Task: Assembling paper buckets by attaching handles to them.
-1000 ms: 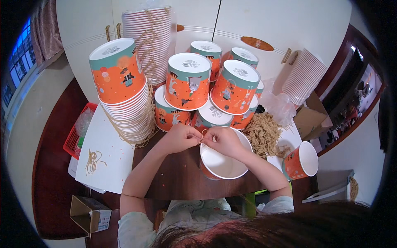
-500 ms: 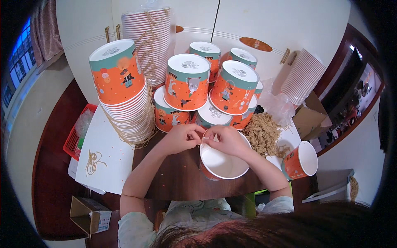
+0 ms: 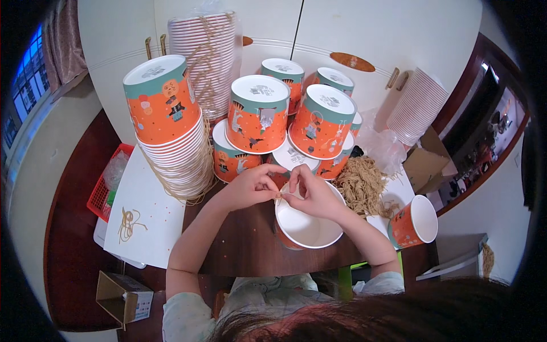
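An orange and teal paper bucket (image 3: 310, 232) stands mouth up on the brown table before me, its white inside showing. At the left of its rim my left hand (image 3: 253, 188) is closed in a pinch. My right hand (image 3: 314, 196) reaches over the bucket's mouth, its thumb and finger pinched against the left fingertips. Whatever small thing sits between them is too tiny to name. Just beyond, several upside-down buckets (image 3: 260, 117) are piled in two layers. To the right of my right hand lies a heap of tan cords (image 3: 362, 183).
A tall stack of nested buckets (image 3: 165, 102) with cords hanging from it stands on the left. Behind it rises another wrapped stack (image 3: 208, 62). One bucket (image 3: 415, 222) lies tipped at the right edge. A few loose cords (image 3: 131, 225) rest on the white surface (image 3: 156, 228).
My right hand's fingers have lifted and arched away from the rim, while the thumb stays by the left fingertips. My left index finger has straightened slightly. The bucket has hardly moved.
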A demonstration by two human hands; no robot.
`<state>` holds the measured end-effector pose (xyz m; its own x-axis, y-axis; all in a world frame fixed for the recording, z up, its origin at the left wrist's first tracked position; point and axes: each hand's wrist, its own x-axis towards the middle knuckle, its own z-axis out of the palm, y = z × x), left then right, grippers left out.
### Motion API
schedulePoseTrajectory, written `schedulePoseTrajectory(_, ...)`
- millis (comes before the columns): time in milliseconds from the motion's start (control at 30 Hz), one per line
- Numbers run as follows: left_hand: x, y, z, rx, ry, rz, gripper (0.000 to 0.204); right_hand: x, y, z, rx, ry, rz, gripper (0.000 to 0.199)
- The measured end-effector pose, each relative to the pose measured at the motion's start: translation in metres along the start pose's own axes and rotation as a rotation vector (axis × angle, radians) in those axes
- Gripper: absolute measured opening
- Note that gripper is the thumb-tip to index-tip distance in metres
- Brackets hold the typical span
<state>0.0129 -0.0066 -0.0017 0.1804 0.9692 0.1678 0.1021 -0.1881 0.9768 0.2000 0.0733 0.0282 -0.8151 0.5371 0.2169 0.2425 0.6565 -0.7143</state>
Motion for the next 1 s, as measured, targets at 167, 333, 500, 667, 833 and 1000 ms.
schedulePoseTrajectory(167,-0.001,0.004,0.000,-0.134,0.031,0.015,0.047,-0.002,-0.006,-0.002,-0.010,-0.003,-0.163,0.023)
schedulePoseTrajectory(333,-0.001,0.007,0.004,-0.102,0.063,0.023,0.045,-0.002,-0.004,0.003,-0.009,0.087,-0.285,0.014)
schedulePoseTrajectory(500,-0.001,0.004,0.006,-0.110,0.075,0.014,0.041,-0.002,-0.002,0.004,-0.084,0.116,-0.291,0.009)
schedulePoseTrajectory(667,0.000,0.001,0.005,-0.062,0.105,0.029,0.037,-0.002,-0.001,0.003,-0.095,0.100,-0.274,0.008)
schedulePoseTrajectory(833,-0.001,-0.005,0.003,0.277,-0.009,-0.005,0.019,0.000,0.002,0.001,0.002,0.068,-0.162,0.008)
schedulePoseTrajectory(1000,0.002,-0.013,0.006,0.122,0.084,-0.016,0.011,0.000,0.004,0.000,0.022,0.034,-0.105,0.009)
